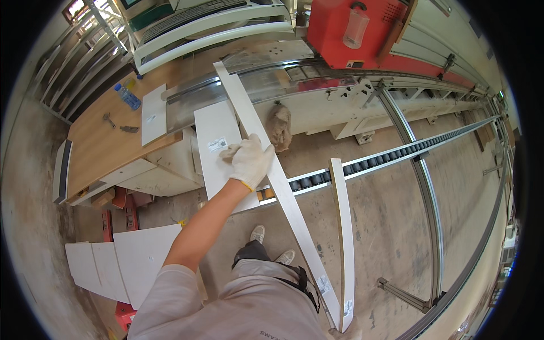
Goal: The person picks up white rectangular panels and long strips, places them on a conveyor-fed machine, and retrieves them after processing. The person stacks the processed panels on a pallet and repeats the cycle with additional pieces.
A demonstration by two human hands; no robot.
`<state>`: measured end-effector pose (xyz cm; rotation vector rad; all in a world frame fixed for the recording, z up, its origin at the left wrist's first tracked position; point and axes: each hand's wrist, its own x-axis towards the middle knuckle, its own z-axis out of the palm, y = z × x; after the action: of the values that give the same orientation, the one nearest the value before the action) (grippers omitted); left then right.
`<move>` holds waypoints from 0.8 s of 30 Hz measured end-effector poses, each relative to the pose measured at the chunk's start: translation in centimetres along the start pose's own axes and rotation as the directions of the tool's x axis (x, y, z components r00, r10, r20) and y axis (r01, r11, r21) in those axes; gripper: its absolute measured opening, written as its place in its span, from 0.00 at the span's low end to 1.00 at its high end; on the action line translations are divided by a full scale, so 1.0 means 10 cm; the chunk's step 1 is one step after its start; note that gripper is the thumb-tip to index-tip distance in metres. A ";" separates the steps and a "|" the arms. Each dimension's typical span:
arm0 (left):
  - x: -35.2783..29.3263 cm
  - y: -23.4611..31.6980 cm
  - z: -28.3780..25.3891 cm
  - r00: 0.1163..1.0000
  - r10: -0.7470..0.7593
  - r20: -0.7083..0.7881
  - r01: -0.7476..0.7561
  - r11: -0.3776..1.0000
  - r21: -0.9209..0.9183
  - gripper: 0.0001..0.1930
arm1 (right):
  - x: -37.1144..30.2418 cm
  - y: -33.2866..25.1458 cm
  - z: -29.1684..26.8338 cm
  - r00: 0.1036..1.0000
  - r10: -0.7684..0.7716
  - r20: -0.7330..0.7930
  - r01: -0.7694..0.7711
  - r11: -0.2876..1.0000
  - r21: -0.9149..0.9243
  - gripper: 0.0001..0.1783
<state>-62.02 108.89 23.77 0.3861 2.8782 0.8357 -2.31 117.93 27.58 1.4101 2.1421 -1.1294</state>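
A long strip (272, 175) is laid slanting from the far machine bed (249, 85) down to the near right. A gloved left hand (249, 160) is set on the strip, about halfway along. Just left of the hand, a flat panel (218, 153) is leaned under the strip. A second strip (344, 238) is stood right of the first, with its far end on the roller rail (396, 153); the two near ends are almost met. A wooden table (107, 141) is placed far left, and a bottle (128, 96) and a small board (153, 113) are laid on it. Stacked boards (122, 266) are laid on the floor (385, 226) at the near left.
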 end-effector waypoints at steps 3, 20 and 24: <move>-0.01 0.02 0.08 0.998 0.001 -0.056 -0.004 0.999 -0.048 0.26 | -0.03 -0.01 0.00 0.995 -0.066 -0.075 0.063 0.997 -0.041 0.50; 0.50 0.11 0.72 0.794 0.607 -0.029 -0.490 0.667 0.562 0.16 | -0.02 -0.06 -0.02 0.991 -0.112 -0.076 0.116 0.992 0.058 0.46; 0.67 0.08 0.64 0.716 0.694 0.072 -0.564 0.514 0.646 0.19 | 0.00 0.23 -0.19 0.996 -0.032 -0.089 0.045 0.989 0.144 0.45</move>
<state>-67.12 114.72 18.52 1.6044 3.1214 -0.1541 0.04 119.80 27.79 1.5117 2.1933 -1.2846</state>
